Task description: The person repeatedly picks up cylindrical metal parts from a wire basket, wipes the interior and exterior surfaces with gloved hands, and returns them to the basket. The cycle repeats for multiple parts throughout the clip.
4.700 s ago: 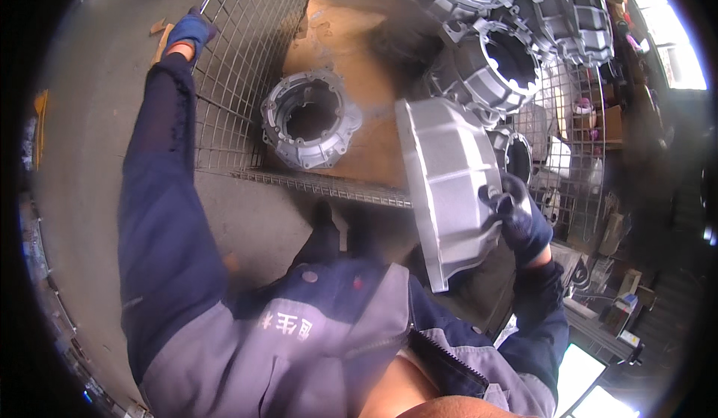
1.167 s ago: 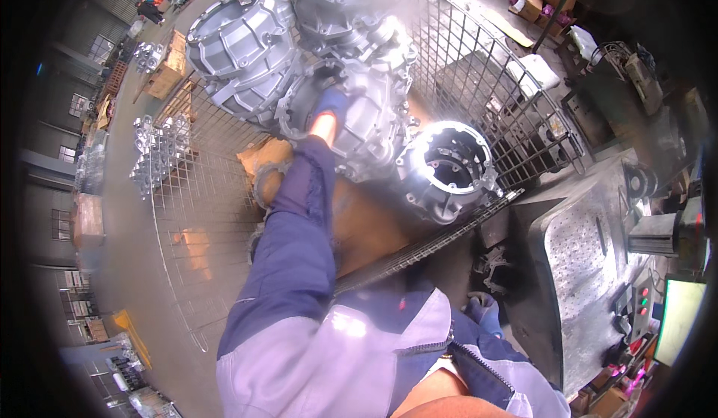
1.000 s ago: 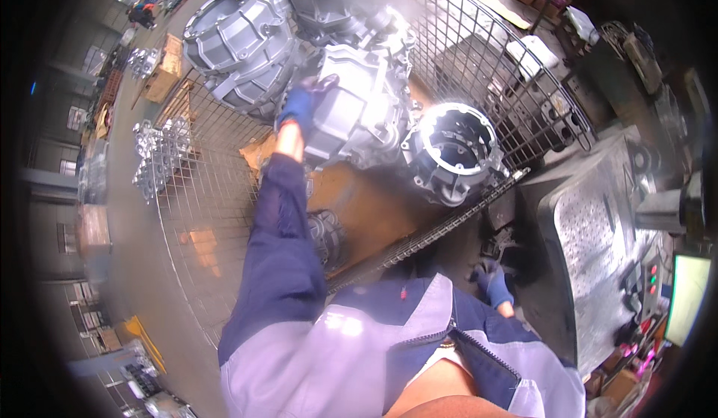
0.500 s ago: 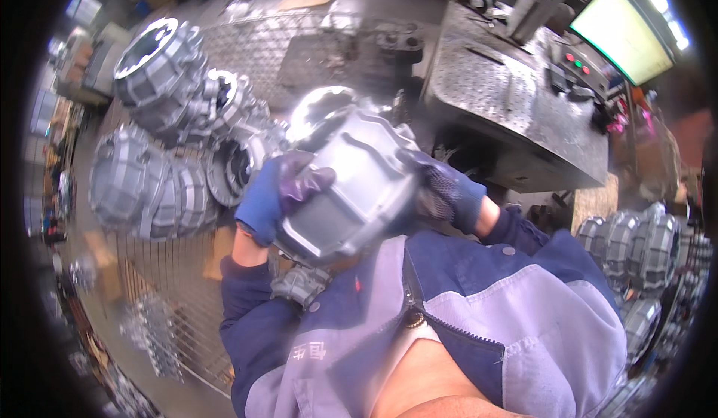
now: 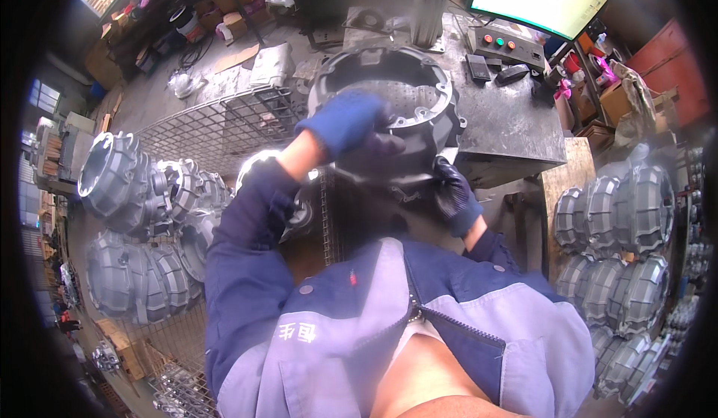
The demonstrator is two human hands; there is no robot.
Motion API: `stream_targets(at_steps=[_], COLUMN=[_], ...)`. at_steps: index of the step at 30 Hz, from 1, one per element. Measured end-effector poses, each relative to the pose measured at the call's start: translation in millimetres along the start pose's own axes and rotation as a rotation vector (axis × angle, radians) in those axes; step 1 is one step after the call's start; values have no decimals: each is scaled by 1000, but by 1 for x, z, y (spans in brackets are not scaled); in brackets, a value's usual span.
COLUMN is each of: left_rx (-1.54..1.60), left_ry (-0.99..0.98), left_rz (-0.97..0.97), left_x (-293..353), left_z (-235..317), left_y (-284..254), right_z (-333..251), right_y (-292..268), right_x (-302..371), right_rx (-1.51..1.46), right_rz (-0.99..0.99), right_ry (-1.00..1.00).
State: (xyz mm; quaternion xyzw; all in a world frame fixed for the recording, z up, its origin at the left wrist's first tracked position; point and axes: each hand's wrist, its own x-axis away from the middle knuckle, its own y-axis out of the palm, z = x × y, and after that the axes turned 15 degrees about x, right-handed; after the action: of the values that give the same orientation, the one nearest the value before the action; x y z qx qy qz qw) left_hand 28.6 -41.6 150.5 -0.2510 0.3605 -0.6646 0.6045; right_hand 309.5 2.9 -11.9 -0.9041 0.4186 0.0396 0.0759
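A grey cast-metal housing (image 5: 430, 139) is in front of me at the workbench's near left part, its wide round opening facing up. Bolt lugs line its bright rim. My left hand (image 5: 350, 124), in a blue and purple glove, is closed at the near left of the rim; motion blurs its fingers. Lower down on the right side, my right hand (image 5: 456, 197), gloved alike, grips the housing's outer wall. The shaded underside does not show whether the housing rests on the bench or hangs just above it.
The metal workbench (image 5: 508, 122) carries a button box (image 5: 508, 46) and a lit monitor (image 5: 538, 2). At left, a wire-mesh cage (image 5: 217, 126) stands by several stacked housings (image 5: 138, 276). More housings (image 5: 613, 216) are stacked at right, beside a wooden board (image 5: 572, 175).
The housing has moved away from my body to the workbench and turned, so its round opening now faces up. Both hands went with it; my view has shifted toward the bench.
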Motion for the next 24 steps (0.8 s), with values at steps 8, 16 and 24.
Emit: stream_targets(at_steps=[8,16,24], left_rx=[-165,-5,-19], left_ry=[53,7,-72], left_rz=[-237,-89,-75], left_x=[-88,-53,-28], left_z=[-66,-109,-117], left_y=[39,57,93], right_z=[60,80,102], right_y=[-8,10,18], right_x=[-55,-53,-43], right_rx=[341,-65,276], right_rz=[-194,-274,-209], right_ry=[51,347,261])
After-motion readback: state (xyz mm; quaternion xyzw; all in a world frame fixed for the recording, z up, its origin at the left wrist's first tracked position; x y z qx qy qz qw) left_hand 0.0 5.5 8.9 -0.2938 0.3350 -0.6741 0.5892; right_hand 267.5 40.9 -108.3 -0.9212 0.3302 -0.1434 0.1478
